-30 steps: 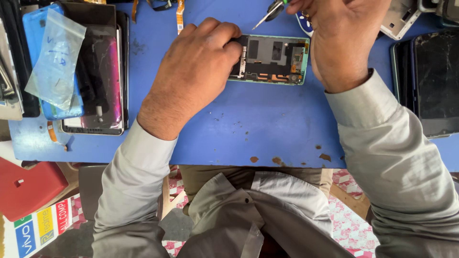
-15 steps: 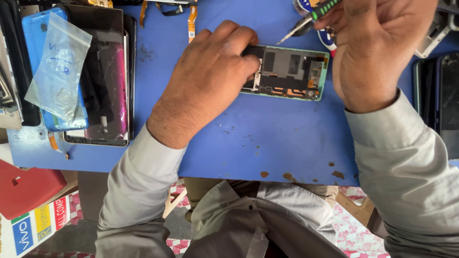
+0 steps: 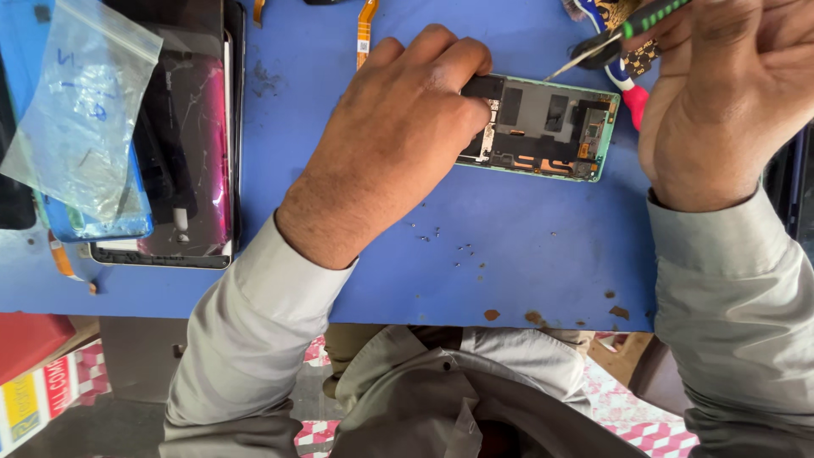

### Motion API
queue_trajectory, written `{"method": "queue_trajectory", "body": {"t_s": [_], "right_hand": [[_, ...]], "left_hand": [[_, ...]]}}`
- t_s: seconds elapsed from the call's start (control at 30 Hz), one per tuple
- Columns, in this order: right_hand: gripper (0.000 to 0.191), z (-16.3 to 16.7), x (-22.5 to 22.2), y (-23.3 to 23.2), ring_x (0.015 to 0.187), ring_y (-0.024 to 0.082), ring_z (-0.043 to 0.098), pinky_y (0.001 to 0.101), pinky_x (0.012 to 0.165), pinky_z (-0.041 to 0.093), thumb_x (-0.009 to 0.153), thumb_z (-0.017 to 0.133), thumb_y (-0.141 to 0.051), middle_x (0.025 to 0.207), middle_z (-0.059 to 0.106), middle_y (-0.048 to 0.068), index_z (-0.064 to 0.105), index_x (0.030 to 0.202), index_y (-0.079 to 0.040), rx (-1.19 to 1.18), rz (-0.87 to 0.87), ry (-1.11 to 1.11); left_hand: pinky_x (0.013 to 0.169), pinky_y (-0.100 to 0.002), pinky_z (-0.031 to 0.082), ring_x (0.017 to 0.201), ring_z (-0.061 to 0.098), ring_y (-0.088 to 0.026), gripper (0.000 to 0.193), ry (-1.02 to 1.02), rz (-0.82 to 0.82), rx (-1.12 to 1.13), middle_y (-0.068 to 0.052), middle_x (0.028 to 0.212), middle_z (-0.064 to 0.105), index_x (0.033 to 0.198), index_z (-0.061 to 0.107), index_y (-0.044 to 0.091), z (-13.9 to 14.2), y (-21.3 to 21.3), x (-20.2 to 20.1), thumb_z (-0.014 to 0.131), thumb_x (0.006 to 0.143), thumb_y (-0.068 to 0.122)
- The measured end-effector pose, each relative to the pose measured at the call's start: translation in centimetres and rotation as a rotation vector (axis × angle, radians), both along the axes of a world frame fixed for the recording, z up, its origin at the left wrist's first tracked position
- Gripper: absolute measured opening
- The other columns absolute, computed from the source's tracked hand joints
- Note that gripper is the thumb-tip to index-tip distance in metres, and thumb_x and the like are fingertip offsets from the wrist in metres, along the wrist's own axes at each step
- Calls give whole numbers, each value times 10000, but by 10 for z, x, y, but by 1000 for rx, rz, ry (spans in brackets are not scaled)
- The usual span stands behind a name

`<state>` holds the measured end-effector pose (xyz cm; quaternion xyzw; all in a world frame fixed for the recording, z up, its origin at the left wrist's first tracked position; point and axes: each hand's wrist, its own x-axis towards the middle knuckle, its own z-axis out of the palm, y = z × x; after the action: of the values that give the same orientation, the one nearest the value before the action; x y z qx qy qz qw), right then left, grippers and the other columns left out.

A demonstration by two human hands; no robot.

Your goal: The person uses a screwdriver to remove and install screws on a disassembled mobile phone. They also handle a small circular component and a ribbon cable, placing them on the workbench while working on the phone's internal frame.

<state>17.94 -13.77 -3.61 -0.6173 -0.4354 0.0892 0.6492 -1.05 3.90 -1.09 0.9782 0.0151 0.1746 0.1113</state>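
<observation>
An opened phone (image 3: 551, 127) with a green frame lies on the blue mat (image 3: 526, 254), its circuit boards exposed. My left hand (image 3: 398, 136) rests on its left end, fingertips pinching a small black part (image 3: 483, 86) at the phone's top left corner. My right hand (image 3: 729, 93) is raised at the upper right, gripping a screwdriver (image 3: 627, 38) with a green and black handle. The metal tip points down-left and hovers just above the phone's top edge. Tiny screws (image 3: 437, 237) lie scattered on the mat below the phone.
At the left sits a stack of phones with cracked screens (image 3: 182, 144) and a blue case under a clear plastic bag (image 3: 85, 102). An orange flex cable (image 3: 365, 30) lies at the top. A red-handled tool (image 3: 632, 93) lies right of the phone. Another dark device (image 3: 793, 187) is at the right edge.
The view has shifted down and closer. My right hand has lifted the screwdriver up and to the right, away from the phone. My left hand stays on the phone's left end.
</observation>
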Motion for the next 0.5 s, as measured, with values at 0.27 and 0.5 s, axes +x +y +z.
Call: {"method": "queue_trajectory", "body": {"t_s": [0.27, 0.5], "right_hand": [[193, 4, 7, 5, 721, 183, 566, 243, 670, 427, 1138, 644, -73, 935, 691, 155, 633, 1118, 119, -93, -98, -80], [232, -14, 7, 6, 739, 189, 570, 230, 673, 430, 1150, 636, -20, 979, 668, 178, 460, 1274, 67, -100, -79, -174]], "left_hand": [[885, -423, 473, 1059, 599, -202, 94, 10, -8, -59, 3, 1098, 648, 778, 766, 120, 6, 5, 1, 726, 857, 150], [939, -414, 455, 1099, 596, -208, 74, 31, 9, -28, 1, 1122, 656, 834, 785, 121, 7, 4, 3, 723, 865, 148]]}}
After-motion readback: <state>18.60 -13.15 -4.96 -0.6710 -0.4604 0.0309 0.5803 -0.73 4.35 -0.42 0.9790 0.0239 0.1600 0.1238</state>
